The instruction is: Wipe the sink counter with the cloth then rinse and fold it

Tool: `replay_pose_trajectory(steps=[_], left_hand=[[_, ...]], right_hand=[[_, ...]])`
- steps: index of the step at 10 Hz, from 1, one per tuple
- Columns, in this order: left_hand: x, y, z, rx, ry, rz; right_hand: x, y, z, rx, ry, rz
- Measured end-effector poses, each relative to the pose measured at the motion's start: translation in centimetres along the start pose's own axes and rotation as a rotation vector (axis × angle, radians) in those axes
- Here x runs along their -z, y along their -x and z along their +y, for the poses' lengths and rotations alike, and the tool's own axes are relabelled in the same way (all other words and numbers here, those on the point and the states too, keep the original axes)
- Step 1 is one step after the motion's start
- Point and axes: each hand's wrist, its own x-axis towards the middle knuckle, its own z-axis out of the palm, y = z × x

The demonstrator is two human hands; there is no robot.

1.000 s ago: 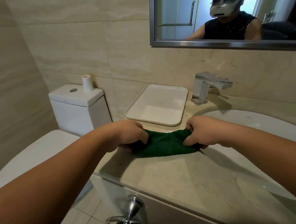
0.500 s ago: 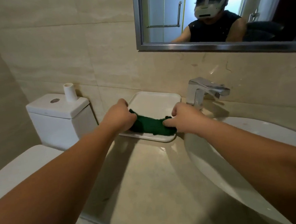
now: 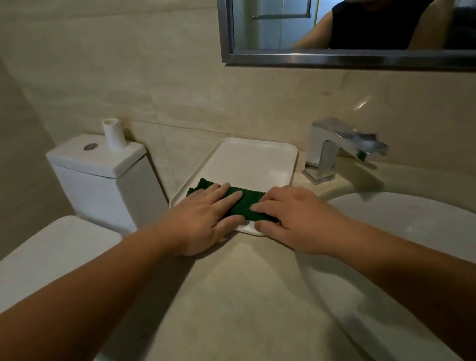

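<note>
One beige stone surface (image 3: 230,313) with one white sink (image 3: 413,235), one toilet (image 3: 105,182), one tray (image 3: 258,160), one faucet (image 3: 336,149). One green cloth (image 3: 246,201) lies folded in the tray under the flat, released left hand (image 3: 205,216) and right hand (image 3: 296,218).

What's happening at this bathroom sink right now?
A person is pressing a folded green cloth flat onto the near edge of a white tray on the sink counter. The left hand and right hand both lie open on it, fingers spread. The faucet shows no running water.
</note>
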Motion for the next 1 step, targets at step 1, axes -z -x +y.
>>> replay_pose_trajectory(steps=[1], left_hand=[[1.83, 1.49, 0.99, 0.086, 0.218, 0.139]], right_hand=[[2.77, -0.15, 1.28, -0.057, -0.249, -0.056]])
